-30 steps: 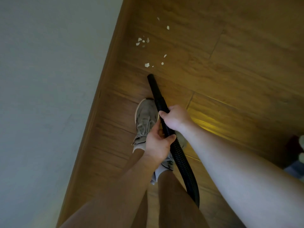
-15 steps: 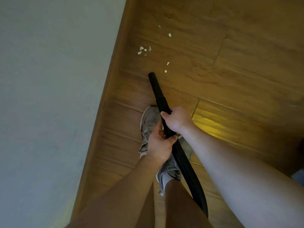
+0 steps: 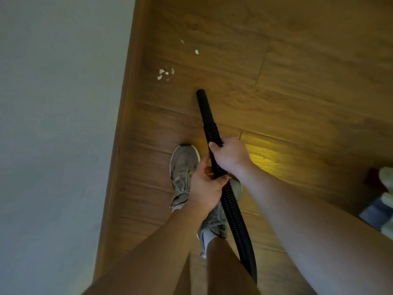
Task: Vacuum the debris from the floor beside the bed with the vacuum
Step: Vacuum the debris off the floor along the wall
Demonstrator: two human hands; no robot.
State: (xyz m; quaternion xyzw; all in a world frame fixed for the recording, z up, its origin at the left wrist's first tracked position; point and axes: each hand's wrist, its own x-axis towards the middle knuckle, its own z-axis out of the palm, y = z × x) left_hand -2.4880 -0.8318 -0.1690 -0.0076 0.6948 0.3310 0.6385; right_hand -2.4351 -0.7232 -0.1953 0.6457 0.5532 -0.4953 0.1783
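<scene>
A black vacuum hose (image 3: 209, 120) with a ribbed rear part runs from the lower middle up to its nozzle tip (image 3: 200, 92) on the wooden floor. My right hand (image 3: 230, 155) grips the hose further forward, and my left hand (image 3: 205, 186) grips it just behind. Small white debris pieces (image 3: 164, 73) lie in a cluster ahead and left of the nozzle, close to the bed. A single scrap (image 3: 197, 52) and a smaller one (image 3: 182, 41) lie farther up the floor.
The bed's pale sheet (image 3: 57, 124) fills the left side, bordered by its wooden frame edge (image 3: 125, 124). My grey sneakers (image 3: 184, 167) stand under the hands. Some fabric items (image 3: 380, 207) sit at the right edge.
The nozzle has advanced along the floor; the white bits that lay just in front of its tip are gone. The cluster near the bed and the far scraps lie unchanged.
</scene>
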